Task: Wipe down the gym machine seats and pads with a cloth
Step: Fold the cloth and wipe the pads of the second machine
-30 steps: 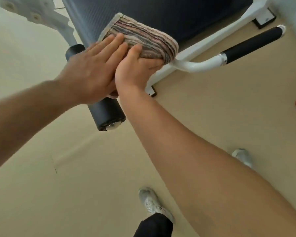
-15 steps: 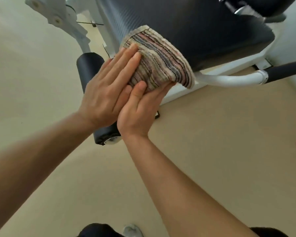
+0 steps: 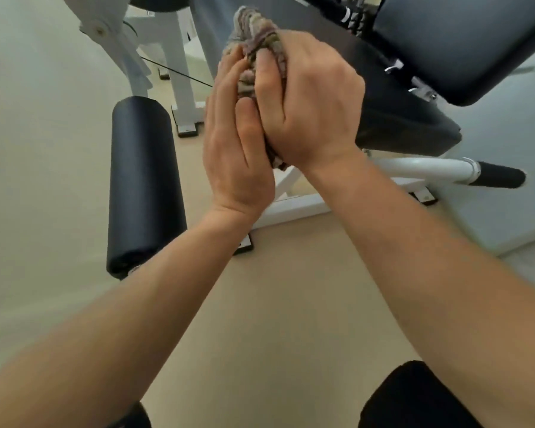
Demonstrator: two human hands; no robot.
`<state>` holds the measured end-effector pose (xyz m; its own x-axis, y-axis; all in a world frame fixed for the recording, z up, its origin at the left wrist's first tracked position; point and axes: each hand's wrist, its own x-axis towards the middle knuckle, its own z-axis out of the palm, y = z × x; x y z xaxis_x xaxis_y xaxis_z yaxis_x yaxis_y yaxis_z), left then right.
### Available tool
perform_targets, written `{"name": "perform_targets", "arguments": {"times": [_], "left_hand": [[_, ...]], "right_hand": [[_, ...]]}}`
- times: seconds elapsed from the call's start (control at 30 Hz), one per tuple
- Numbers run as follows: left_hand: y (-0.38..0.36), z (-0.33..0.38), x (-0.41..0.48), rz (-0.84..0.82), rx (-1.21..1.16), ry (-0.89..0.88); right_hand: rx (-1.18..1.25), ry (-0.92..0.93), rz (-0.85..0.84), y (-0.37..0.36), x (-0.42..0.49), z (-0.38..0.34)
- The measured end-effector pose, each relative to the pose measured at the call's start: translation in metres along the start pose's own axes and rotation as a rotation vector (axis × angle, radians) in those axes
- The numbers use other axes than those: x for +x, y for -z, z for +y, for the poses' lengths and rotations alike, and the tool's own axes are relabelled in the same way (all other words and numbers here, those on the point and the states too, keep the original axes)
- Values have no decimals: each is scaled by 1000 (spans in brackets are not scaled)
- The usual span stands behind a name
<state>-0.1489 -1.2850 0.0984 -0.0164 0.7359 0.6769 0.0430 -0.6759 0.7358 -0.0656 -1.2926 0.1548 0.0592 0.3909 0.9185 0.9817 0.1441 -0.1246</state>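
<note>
Up front in the head view, both hands are bunched together around a striped cloth (image 3: 254, 41), held up in front of the gym machine rather than flat on any pad. The right hand (image 3: 309, 109) is curled closed over the cloth, its fingers (image 3: 267, 69) wrapped into the folds, and a small end of fabric shows below the heel of that hand. The left hand (image 3: 238, 149) lies against the right one, palm turned toward it, its fingers (image 3: 229, 75) pressed onto the cloth from the left side, so the fabric is squeezed between the two hands. A rounded tuft of the cloth sticks out above the fingertips. Whether the cloth touches the padding behind it cannot be told. Behind the hands lies the dark seat pad (image 3: 408, 125) of the machine, and above it to the right a second dark cushion, the back pad (image 3: 464, 41), tilts toward the upper right corner. To the left, well apart from the hands, a black roller pad (image 3: 142, 180) runs lengthwise toward the camera, partly covered at its near end by the left forearm. A white frame (image 3: 294, 208) runs under the seat, and a white tube ends in a black handle grip (image 3: 501, 178) at the right. The beige floor (image 3: 291, 304) fills the lower middle, with dark clothing at the bottom edge.
</note>
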Motion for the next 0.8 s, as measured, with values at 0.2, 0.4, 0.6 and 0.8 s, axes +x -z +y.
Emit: {"name": "perform_targets", "arguments": {"times": [0.2,0.4,0.6,0.8], "left_hand": [[-9,-15,-13,96,212,-295],[20,-43,4,-153,437,-649],[8,-29,-6,-122,146,-303],[-12,3,6,237,-385,289]], "right_hand": [[86,145,-56,4,-16,33],[43,174,-1,-1,-24,43],[6,-125,-52,4,-18,-2],[-56,42,-391,11,23,-15]]}}
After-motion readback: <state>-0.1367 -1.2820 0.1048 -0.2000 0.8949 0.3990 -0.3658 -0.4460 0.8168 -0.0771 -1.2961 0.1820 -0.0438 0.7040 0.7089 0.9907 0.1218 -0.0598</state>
